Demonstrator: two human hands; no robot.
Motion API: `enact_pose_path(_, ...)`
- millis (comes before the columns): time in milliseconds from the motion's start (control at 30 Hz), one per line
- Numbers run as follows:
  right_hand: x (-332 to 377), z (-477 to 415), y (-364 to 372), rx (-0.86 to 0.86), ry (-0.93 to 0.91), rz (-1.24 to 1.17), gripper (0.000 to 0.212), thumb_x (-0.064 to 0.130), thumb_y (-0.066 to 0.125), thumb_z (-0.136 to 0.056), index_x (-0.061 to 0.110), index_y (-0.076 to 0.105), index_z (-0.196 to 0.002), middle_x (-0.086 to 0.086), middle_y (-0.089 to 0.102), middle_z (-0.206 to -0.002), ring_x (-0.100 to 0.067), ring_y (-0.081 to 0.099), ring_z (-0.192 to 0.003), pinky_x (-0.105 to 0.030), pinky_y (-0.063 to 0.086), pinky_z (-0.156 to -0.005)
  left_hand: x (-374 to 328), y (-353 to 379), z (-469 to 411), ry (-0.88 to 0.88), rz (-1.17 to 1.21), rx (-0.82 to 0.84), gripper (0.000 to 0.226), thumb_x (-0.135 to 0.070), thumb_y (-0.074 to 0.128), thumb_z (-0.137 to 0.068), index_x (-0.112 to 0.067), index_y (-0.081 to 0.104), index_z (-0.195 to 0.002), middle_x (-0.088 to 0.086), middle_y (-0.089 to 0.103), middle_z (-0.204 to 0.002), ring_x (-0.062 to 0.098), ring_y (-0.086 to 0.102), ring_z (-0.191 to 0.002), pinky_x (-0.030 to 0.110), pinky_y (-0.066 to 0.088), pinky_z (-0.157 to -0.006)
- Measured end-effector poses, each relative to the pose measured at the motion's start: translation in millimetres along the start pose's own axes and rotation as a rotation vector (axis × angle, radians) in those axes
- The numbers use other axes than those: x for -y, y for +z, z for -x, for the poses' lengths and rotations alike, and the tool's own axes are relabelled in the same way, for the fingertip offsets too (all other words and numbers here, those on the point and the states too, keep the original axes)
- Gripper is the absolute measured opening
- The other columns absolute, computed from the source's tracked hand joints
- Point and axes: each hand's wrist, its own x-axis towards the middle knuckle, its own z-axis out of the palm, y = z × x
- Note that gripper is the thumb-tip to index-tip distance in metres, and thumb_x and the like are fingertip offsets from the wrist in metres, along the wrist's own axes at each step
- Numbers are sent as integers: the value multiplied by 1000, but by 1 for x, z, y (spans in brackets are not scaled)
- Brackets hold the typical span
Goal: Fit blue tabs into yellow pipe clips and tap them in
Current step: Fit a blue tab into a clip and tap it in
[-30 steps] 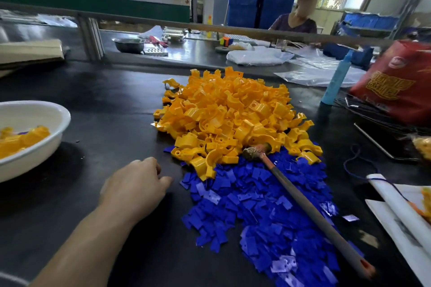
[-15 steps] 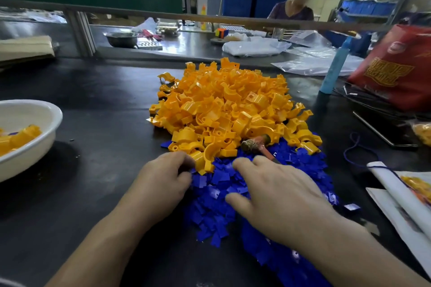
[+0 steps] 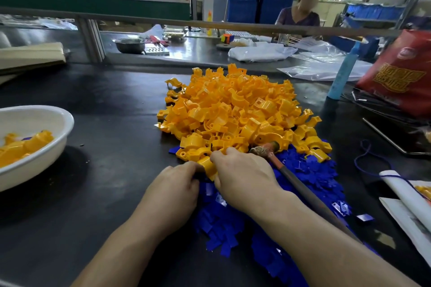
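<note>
On the black worktable (image 3: 112, 105), the loose heap of yellow plastic pipe clips (image 3: 235, 109) slopes onto the flat spread of blue plastic tabs (image 3: 310, 170). Tugging at its near edge could send clips sliding over the tabs and bury them. The wooden-handled hammer (image 3: 300, 187) lies across the tabs just beside the right forearm, so a sweep of that arm could knock it away. The left hand (image 3: 172, 191) and right hand (image 3: 242, 177) both pinch a single yellow clip (image 3: 208, 166) at the heap's edge. Whether a tab is held, I cannot tell.
</note>
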Motion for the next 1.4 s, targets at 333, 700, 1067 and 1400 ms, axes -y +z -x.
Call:
enact_pose_path(333,-2,3,-3,-48,17,3,29,39,54,-92,19,54,-113,-5,55,-104,-26,61,-79,-32,44,-53,-5,2,4,32,69,-68,30,-27,49,-98,-33,56,-127,-15,59,-113,2,53,-97,19,46,-80)
enact_pose_path(700,-12,23,-25,-201,189,-594,29,27,52,-88,25,57,-117,12,59,-89,-8,59,-75,-26,54,-66,-7,0,7,-12,496,-65,16,-37,58,-94,-44,59,-108,-18,67,-93,0,64,-86,23,54,-73)
enact_pose_path(1067,-8,48,-34,66,248,-1168,25,17,54,-92,30,62,-112,-1,68,-69,-14,66,-59,-21,54,-54,-24,-20,14,-95,1238,114,45,-45,73,-64,-19,72,-101,7,75,-94,17,70,-78,27,57,-62)
enact_pose_path(1400,-18,61,-37,-305,148,-1019,30,21,63,-88,46,58,-104,19,62,-94,-3,63,-82,-15,54,-66,-43,-37,26,78,600,144,24,-48,72,-75,-36,72,-95,-17,74,-89,-3,69,-82,20,49,-71)
